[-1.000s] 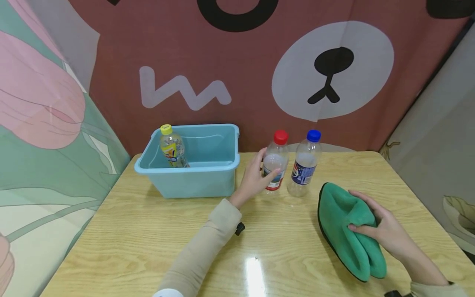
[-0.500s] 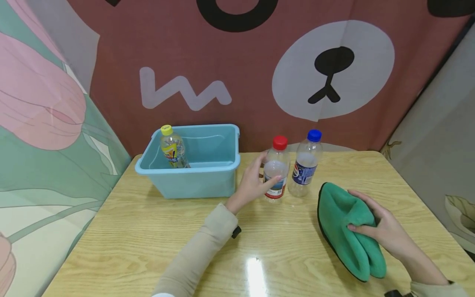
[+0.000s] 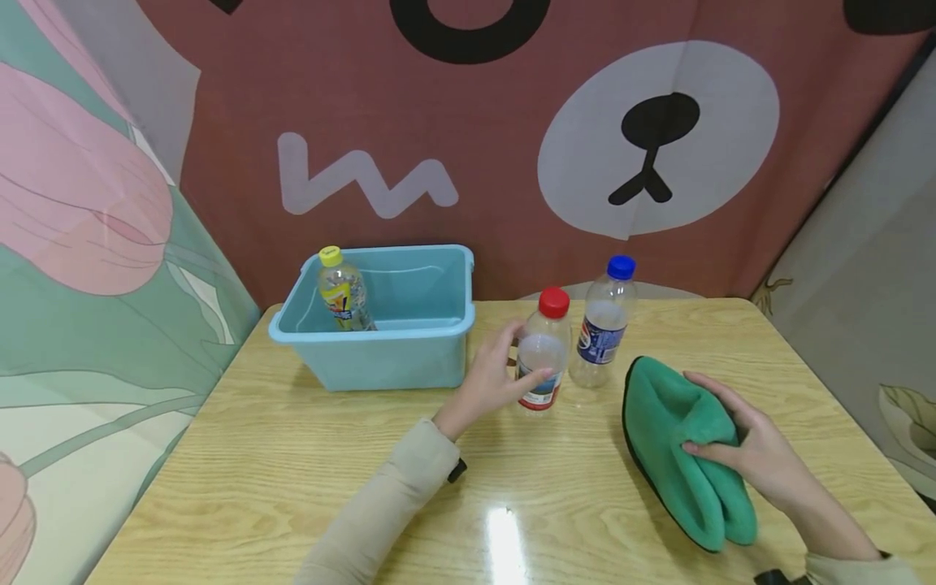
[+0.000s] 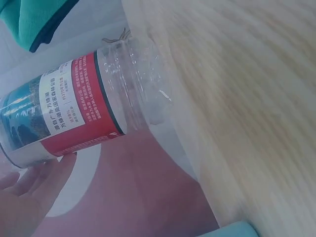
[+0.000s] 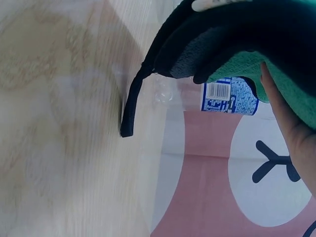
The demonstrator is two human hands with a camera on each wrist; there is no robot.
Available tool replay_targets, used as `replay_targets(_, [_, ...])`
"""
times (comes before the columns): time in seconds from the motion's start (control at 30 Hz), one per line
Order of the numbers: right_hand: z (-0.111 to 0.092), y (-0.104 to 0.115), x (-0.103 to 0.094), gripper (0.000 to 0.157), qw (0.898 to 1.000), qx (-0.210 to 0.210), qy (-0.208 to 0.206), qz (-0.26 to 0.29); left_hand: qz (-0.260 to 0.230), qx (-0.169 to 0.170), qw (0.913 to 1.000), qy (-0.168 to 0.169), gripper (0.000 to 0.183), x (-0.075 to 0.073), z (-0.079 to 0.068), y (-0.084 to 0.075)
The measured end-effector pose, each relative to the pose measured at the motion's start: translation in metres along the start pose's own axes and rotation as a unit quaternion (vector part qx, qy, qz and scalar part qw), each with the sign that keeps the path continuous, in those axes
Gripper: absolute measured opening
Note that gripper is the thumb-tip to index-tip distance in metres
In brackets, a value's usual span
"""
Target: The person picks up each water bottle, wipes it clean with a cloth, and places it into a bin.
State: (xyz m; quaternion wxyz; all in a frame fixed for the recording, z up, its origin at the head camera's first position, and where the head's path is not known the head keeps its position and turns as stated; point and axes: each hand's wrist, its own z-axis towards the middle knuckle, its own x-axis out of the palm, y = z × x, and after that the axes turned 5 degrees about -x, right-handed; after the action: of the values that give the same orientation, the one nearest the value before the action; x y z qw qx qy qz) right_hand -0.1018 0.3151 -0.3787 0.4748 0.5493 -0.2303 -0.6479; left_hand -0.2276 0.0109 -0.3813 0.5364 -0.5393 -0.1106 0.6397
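The red-capped bottle is coming nearer between bin and cloth, left grip clasping its middle, the best hold on likely light, slick plastic, right grip pinching the soft-looking cloth.

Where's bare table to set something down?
Table: near left, in front of bin, beside left sleeve; near centre, between left sleeve and cloth; far right, behind cloth, right of blue-capped bottle. Crowded: between bin and cloth, where left hand, red-capped bottle and blue-capped bottle bunch up.
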Motion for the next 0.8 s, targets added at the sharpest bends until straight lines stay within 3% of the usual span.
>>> replay_targets(0.3, [0.0, 0.008, 0.006, 0.084, 1.0, -0.009, -0.003, -0.007, -0.033, 0.012, 0.9994, 0.008, 0.065, -0.003, -0.01, -0.004])
replay_targets(0.47, [0.004, 0.017, 0.009, 0.086, 1.0, -0.006, -0.011, -0.018, -0.052, 0.0, 0.9985, 0.019, 0.064, -0.006, -0.017, -0.006])
replay_targets(0.8, [0.019, 0.034, 0.023, 0.087, 0.999, -0.039, -0.028, -0.019, -0.066, -0.013, 0.997, 0.04, 0.064, -0.005, -0.034, -0.011])
